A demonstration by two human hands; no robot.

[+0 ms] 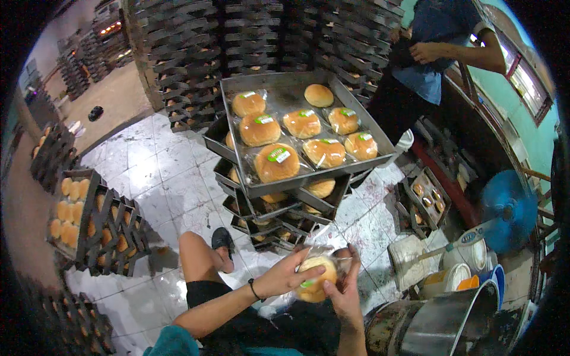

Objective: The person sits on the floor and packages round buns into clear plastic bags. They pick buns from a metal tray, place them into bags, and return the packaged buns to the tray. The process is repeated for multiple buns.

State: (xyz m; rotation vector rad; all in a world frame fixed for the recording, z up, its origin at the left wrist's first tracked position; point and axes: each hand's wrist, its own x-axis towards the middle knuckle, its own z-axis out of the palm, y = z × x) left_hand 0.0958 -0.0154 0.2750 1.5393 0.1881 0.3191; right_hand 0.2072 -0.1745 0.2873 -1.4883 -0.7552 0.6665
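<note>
Above my lap, a round bread bun (318, 271) in a clear plastic bag is held between both hands. My left hand (285, 273), with a dark band at the wrist, grips it from the left. My right hand (347, 287) holds the bun's right side and the plastic, its fingers raised. Part of the bun shows a blurred green label. Beyond my hands, a metal baking tray (289, 184) tops a crosswise stack of trays. It carries several bagged buns (277, 162) with green labels and one bun (319, 95) that shows no label.
Tall stacks of trays (187, 58) line the back. Another stack with buns (70, 213) stands left on the tiled floor (169, 187). At right are a blue fan (507, 211), buckets (456, 278) and a large metal pot (441, 329). A person (436, 49) stands at the back right.
</note>
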